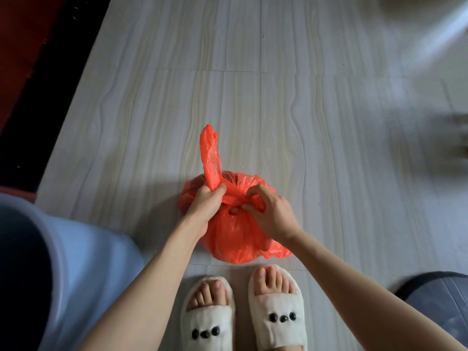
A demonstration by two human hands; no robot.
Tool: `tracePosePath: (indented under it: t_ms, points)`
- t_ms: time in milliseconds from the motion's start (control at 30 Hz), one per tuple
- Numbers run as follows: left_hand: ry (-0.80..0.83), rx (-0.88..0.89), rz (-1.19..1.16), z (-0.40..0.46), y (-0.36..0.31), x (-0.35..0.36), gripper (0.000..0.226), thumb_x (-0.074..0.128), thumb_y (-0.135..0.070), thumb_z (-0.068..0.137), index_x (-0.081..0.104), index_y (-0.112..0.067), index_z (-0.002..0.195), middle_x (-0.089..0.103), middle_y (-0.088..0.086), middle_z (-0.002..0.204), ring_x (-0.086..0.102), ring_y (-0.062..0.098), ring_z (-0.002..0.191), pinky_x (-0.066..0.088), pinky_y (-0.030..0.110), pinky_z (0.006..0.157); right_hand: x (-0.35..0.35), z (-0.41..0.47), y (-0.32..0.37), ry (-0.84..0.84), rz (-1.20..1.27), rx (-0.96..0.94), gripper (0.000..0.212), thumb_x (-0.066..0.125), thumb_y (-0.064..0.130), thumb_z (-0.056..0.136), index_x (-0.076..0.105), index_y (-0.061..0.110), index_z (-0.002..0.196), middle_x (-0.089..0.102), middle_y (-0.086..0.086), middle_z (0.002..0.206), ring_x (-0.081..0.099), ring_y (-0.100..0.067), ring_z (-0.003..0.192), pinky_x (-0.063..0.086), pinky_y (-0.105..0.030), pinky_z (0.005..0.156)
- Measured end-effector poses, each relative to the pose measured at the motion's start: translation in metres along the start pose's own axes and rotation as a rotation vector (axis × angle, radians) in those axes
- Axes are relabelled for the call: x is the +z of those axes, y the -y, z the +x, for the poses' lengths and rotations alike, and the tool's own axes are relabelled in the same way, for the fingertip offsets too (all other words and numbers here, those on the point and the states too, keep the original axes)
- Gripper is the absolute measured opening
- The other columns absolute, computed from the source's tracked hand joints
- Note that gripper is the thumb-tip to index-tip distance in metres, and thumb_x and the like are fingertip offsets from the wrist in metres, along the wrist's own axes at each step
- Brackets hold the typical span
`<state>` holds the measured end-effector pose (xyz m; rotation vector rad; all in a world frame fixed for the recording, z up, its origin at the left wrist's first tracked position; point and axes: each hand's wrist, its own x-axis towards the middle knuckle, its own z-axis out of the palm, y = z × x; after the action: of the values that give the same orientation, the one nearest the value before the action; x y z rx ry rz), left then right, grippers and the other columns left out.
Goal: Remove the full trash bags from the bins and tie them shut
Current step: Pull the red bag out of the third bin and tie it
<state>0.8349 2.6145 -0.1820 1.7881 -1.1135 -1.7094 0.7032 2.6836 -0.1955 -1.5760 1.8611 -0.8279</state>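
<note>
- At 6 o'clock, nearest: two white open-toed slippers (pixel 243 317), each with three dark beads across the strap, toes pointing to 12 o'clock. No readable writing on them or anywhere else.
- At 8 o'clock, low left: pale blue bin (pixel 83 269), rim near the lens, inside dark and contents not discernible.
- At 4 o'clock, lower right corner: rounded dark grey container (pixel 440 297), only partly in frame, contents not discernible.
- Just beyond the slipper toes, near centre: orange trash bag (pixel 233 236) sitting on the pale striped floor tiles (pixel 329 122), bulging and full, contents hidden behind the plastic.
- On top of the bag, toward 12 o'clock: neck gathered into a twisted band running between both hands.
- Left hand (pixel 206 201): fingers curled tight around one bag handle (pixel 210 155), the loose loop standing up from the fist toward 12 o'clock.
- Right hand (pixel 268 211): thumb and fingertips pinching the other gathered end beside the knot, fingers bent and narrow.
- At 10 o'clock, far left: dark red and black strip (pixel 27 59) along the tile edge.
- At 3 o'clock, far right edge: blurred dark shape, not identifiable.
</note>
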Motion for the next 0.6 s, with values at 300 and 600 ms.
tracePosePath:
  t_ms: [300, 600]
  points:
    - [0.036, 0.387, 0.400, -0.020, 0.011, -0.001, 0.035, 0.068, -0.006, 0.075, 0.060, -0.012, 0.109, 0.071, 0.002, 0.099, 0.061, 0.009, 0.093, 0.041, 0.007, 0.079, 0.007, 0.006, 0.004, -0.081, 0.280, 0.258, 0.015, 0.066, 0.012, 0.076, 0.059, 0.014, 0.090, 0.055, 0.014, 0.074, 0.053, -0.012, 0.071, 0.047, -0.037, 0.074]
    - [-0.222, 0.572, 0.708, -0.015, 0.012, -0.008, 0.012, 0.068, -0.013, 0.076, 0.067, -0.004, 0.083, 0.062, 0.014, 0.089, 0.059, 0.028, 0.085, 0.032, 0.017, 0.074, 0.012, 0.008, 0.012, -0.049, 0.272, 0.273, 0.010, 0.064, 0.018, 0.081, 0.061, 0.013, 0.088, 0.054, 0.007, 0.072, 0.050, -0.012, 0.067, 0.043, -0.031, 0.067]
